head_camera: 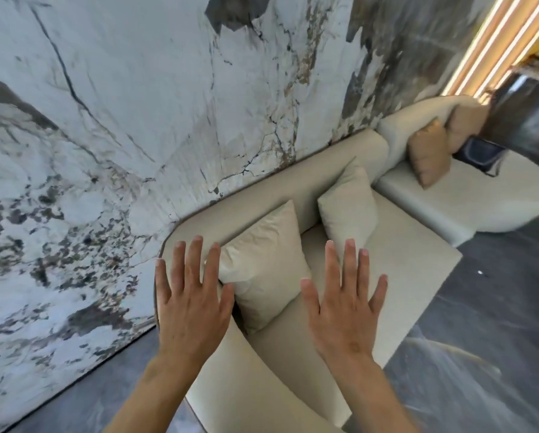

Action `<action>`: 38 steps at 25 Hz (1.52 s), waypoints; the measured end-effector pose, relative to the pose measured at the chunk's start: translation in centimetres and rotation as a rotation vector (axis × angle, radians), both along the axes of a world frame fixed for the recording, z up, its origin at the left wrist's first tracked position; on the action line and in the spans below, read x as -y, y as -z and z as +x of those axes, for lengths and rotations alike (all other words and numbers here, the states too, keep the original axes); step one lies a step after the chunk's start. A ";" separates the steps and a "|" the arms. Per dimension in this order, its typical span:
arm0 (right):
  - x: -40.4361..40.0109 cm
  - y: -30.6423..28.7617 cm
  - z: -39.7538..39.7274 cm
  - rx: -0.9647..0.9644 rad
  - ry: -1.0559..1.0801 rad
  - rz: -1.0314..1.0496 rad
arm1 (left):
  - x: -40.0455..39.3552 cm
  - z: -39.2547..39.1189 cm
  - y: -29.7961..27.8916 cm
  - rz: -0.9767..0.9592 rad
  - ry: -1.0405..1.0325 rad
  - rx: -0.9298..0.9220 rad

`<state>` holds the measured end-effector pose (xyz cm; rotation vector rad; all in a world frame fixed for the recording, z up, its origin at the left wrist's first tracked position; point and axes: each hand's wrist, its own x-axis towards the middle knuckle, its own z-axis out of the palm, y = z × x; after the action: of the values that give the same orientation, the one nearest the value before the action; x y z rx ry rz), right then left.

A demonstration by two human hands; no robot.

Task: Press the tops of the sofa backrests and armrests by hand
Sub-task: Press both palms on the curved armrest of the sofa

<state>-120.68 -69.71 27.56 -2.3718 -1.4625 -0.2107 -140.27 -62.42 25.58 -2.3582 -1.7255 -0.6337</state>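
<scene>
Over the cream sofa, left hand, right hand, flat, fingers spread

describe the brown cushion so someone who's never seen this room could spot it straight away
Follow the cream sofa along the marble wall to its far section by the lit vertical strips. The tan-brown cushion stands propped on that far seat, in front of a second brownish cushion. The two cushions nearer the hands are cream like the sofa; this one is clearly darker and nearest the seam between sections.

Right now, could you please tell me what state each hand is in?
Left hand: open, fingers spread, holding nothing.
Right hand: open, fingers spread, holding nothing.
</scene>
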 end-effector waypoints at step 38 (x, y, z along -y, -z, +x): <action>1.6 11.9 -28.4 -0.148 0.621 -0.270 | -10.2 -19.0 11.7 -0.280 0.846 -0.174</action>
<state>-149.10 -71.35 15.64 -2.9291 -0.6867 0.0191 -159.28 -52.26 13.83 -3.2046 -0.7212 -0.2539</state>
